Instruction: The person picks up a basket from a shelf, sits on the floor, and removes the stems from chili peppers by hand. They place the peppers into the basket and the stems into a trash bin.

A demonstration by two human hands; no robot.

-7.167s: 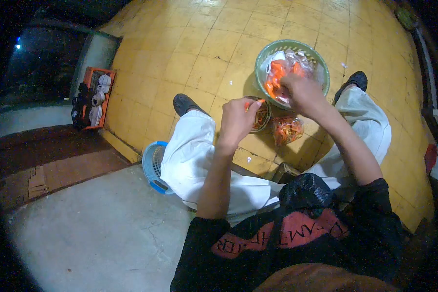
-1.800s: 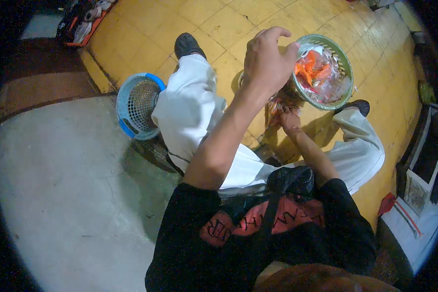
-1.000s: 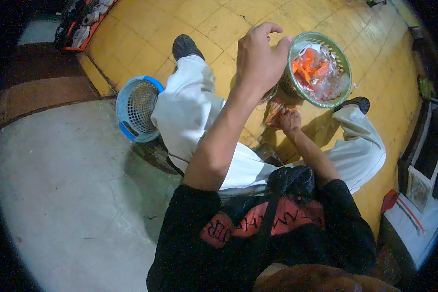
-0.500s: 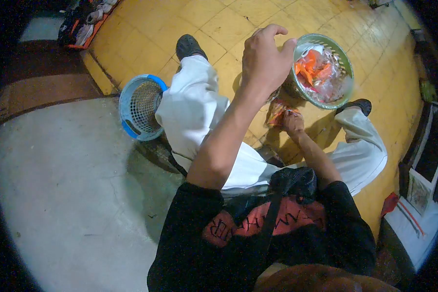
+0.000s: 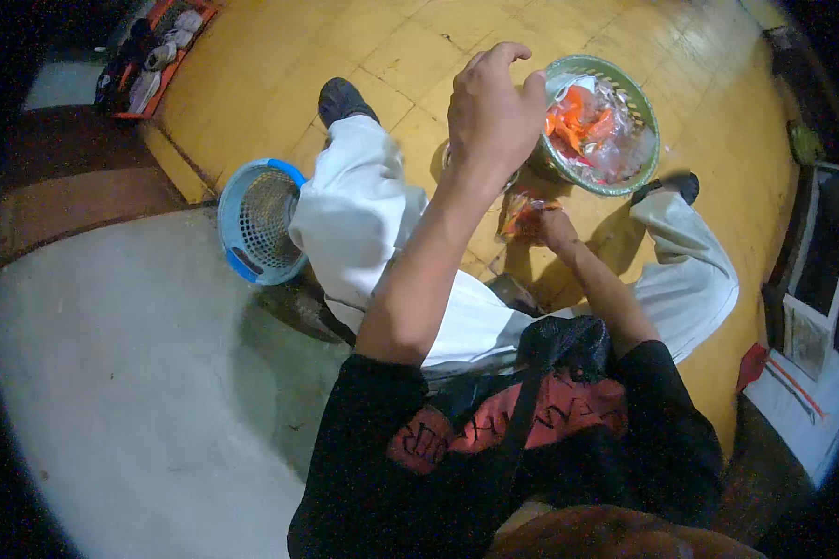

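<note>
Holds left hand (image 5: 492,112) up, fingers curled, just beside green basket (image 5: 639,163) of orange pieces. Rests right hand (image 5: 557,226) on bag (image 5: 522,216) on yellow floor (image 5: 345,37). Sits with blue basket (image 5: 254,222) by left leg.

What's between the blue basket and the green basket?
Head view: the left leg in white trousers lies between blue basket and green basket; the raised left hand overlaps the stretch beside the green one.

One head-worn camera looks steeply down past the seated person's chest and knees onto the yellow tiled floor (image 5: 252,93), its wide fisheye frame going dark at the corners. The raised left hand (image 5: 494,112) is closest to the lens. The green basket (image 5: 615,190) lies farther off, near the top edge.
</note>
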